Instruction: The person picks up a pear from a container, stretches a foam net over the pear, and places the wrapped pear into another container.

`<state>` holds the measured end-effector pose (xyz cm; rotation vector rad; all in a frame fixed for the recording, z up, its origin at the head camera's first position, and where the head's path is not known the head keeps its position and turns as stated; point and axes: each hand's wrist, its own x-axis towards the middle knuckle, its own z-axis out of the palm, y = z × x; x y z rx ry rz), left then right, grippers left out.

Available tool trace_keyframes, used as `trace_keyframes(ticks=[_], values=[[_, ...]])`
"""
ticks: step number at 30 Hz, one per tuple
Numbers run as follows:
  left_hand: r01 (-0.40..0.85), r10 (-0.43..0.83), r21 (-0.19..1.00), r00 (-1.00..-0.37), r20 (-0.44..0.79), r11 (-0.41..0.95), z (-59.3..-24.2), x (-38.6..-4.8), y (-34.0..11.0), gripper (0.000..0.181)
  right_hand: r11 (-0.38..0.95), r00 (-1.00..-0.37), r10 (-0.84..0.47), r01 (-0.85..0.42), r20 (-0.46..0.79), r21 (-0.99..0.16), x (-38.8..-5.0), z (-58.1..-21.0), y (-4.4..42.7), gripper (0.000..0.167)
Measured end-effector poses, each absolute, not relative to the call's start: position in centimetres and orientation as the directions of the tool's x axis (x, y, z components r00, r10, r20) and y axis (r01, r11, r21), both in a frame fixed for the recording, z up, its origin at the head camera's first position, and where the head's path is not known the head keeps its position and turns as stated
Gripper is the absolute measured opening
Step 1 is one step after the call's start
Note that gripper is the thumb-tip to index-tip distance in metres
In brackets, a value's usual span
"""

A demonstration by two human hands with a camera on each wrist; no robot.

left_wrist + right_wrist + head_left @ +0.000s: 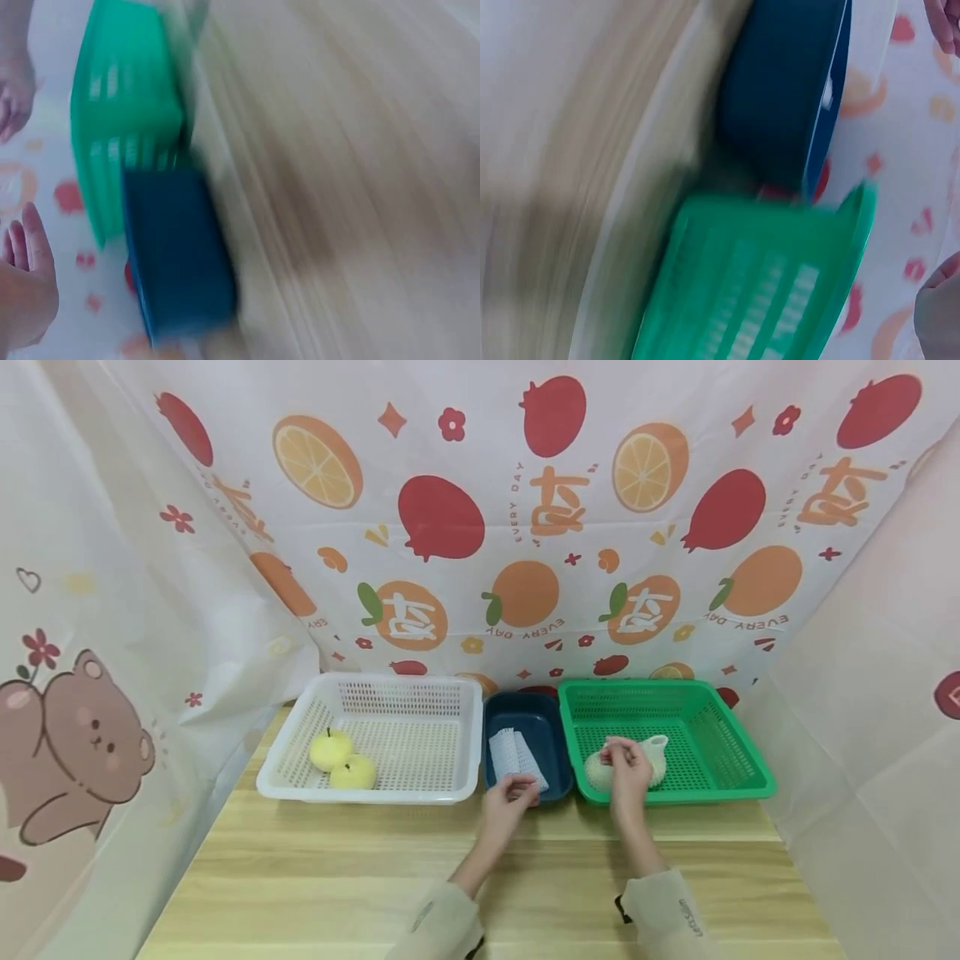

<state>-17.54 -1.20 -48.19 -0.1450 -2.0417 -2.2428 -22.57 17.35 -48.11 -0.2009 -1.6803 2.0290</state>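
Note:
My left hand (512,800) hovers at the front rim of the dark blue basket (557,747), fingers loosely bent and nothing visible in them. White foam net sleeves (516,756) lie in that basket, partly behind the hand. Over the green basket (723,760) is my right hand (630,770), its fingers loosely curled and apparently holding nothing. Beneath and beside it are two fruits in foam nets (597,772), partly covered by the hand. The left wrist view shows the left hand (30,281) with its fingers relaxed; the right wrist view catches only part of the right hand (941,311).
A white basket (408,795) stands at the left with two yellow pears (353,772) in its front left part. All three baskets stand side by side along the back of the wooden table (360,860). A fruit-printed curtain (465,577) hangs right behind them.

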Motion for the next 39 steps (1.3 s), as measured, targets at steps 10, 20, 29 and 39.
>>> trace_keyframes(ticks=[10, 20, 29, 39], values=[[0.223, -0.392, 0.953, -0.873, 0.289, 0.206, -49.3, -17.6, -14.9, 0.017, -0.270, -0.943, 0.223, -0.302, 0.246, -0.914, -22.0, -53.1, 9.0, 0.011], [0.008, -0.473, 0.807, -0.807, 0.354, 0.590, -51.2, -19.5, -24.3, 0.033, -0.269, -0.985, 0.021, 0.160, -0.172, -0.950, -19.1, -53.0, 2.4, 0.040], [-0.157, -0.304, 0.629, -0.944, 0.132, 0.761, -50.4, -21.6, -27.3, 0.050, -0.329, -0.976, -0.070, 0.218, -0.206, -0.919, -19.4, -53.0, 1.0, 0.040], [-0.179, -0.126, 0.453, -0.981, -0.146, 0.873, -49.7, -23.1, -28.9, 0.063, -0.396, -0.976, -0.023, 0.209, -0.218, -0.894, -20.2, -53.5, 0.0, 0.036]])
